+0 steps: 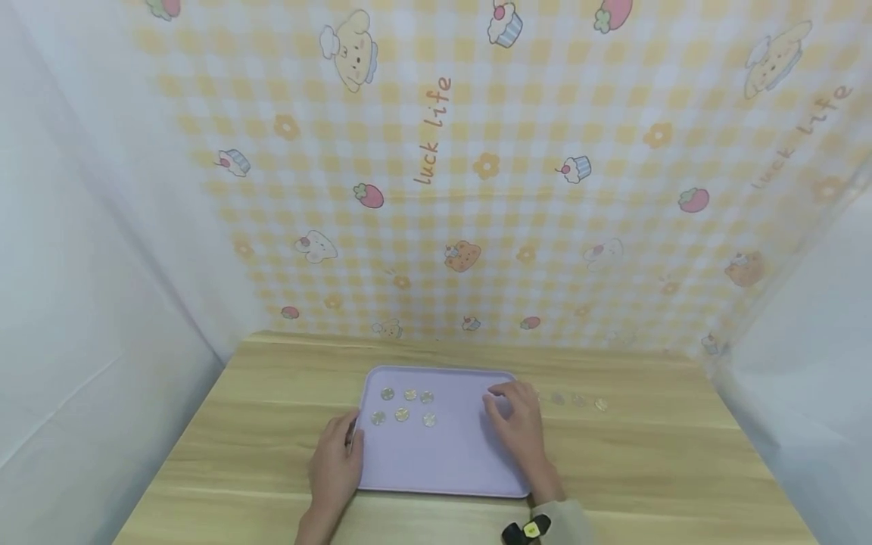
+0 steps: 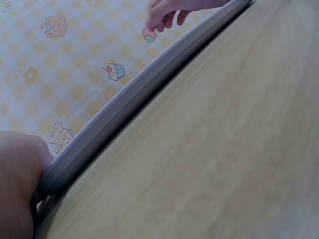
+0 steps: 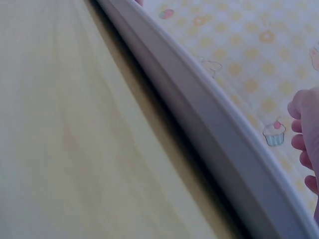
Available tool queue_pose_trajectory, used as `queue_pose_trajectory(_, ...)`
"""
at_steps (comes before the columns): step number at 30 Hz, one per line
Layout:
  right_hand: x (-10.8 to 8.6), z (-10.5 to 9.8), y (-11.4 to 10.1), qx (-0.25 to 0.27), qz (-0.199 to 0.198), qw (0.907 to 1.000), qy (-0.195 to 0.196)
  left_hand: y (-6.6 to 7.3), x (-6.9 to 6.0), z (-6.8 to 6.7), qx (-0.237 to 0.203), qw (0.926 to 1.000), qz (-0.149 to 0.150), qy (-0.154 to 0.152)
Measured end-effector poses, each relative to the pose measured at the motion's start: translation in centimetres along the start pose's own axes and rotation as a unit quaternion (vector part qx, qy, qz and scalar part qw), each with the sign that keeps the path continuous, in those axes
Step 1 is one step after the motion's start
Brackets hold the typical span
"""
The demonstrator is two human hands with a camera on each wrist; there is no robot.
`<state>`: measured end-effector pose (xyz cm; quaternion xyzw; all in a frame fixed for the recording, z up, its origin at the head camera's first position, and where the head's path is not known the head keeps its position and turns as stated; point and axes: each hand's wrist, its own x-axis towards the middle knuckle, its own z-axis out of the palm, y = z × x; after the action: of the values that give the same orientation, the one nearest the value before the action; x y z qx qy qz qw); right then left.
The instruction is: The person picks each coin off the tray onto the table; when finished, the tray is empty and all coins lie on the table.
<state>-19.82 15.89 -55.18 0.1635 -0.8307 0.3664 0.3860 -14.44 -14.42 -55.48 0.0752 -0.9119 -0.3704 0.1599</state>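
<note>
A lilac rectangular tray (image 1: 470, 462) lies on the wooden table, its raised rim (image 2: 119, 104) large in both wrist views. On its left half are several round, shiny, coin-like discs (image 1: 402, 415) in two rows. My left hand (image 1: 335, 460) grips the tray's left edge, with a dark gap or object between thumb and fingers. Over the tray's right side is my right hand (image 1: 519, 424), fingers bent and thumb and index tips close together. Whether anything is between those tips is too small to tell. In the left wrist view the right hand (image 2: 167, 12) shows above the rim.
More coin-like discs (image 1: 579, 400) lie in a row on the table (image 1: 647, 454) right of the tray. Behind the table hangs a yellow checked cloth (image 1: 436, 204) with cartoon prints. White sheets (image 1: 95, 288) close in both sides.
</note>
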Motion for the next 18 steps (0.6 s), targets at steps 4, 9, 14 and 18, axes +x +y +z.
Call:
queue_pose_trajectory(4,-0.4,1.1,-0.9,-0.002,0.005,1.0000,-0.004,-0.2,0.1,0.2,0.002,0.9999,-0.008,-0.014)
queue_pose_trajectory(9,-0.4,3.3,-3.2,0.009,0.010,0.9990,-0.042,-0.3,0.2,0.3,0.000,0.9999,-0.007,-0.013)
queue_pose_trajectory(14,-0.5,5.6,-5.5,0.032,-0.004,0.9973,-0.067,-0.2,0.1,0.2,0.000,1.0000,-0.004,-0.007)
queue_pose_trajectory(18,-0.9,6.6,-6.5,0.027,-0.010,0.9958,-0.087,-0.1,0.2,0.0,0.002,1.0000,-0.004,-0.005)
